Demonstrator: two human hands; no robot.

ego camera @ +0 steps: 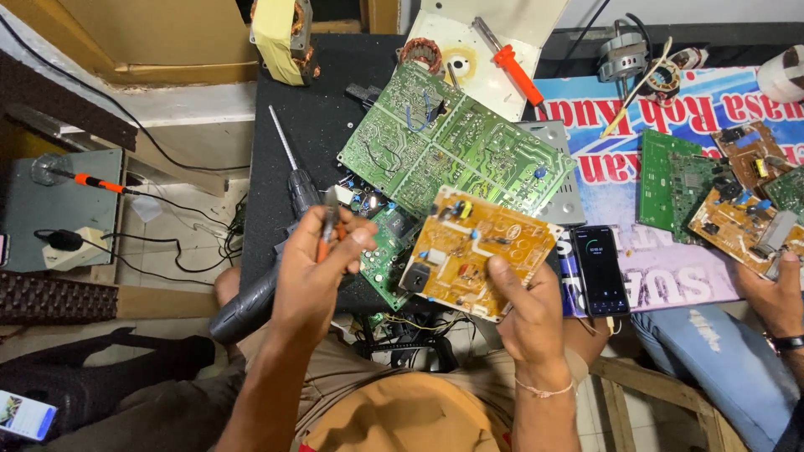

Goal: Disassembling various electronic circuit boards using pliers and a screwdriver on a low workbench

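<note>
Gripping a yellow circuit board (477, 251) at its near edge, the right hand (523, 314) tilted it while the left hand (314, 276) clamped orange-handled pliers (329, 226); component removal looked underway, calling for careful jaw placement.

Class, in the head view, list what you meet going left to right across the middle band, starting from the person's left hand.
left hand holding an orange-handled tool → tan circuit board → right hand → black phone → another person's hand.

A black worktable (318, 125) fills the upper middle of the frame. Pale tiled floor (180, 251) shows at left, a wooden panel (151, 33) at upper left, lit evenly.
</note>
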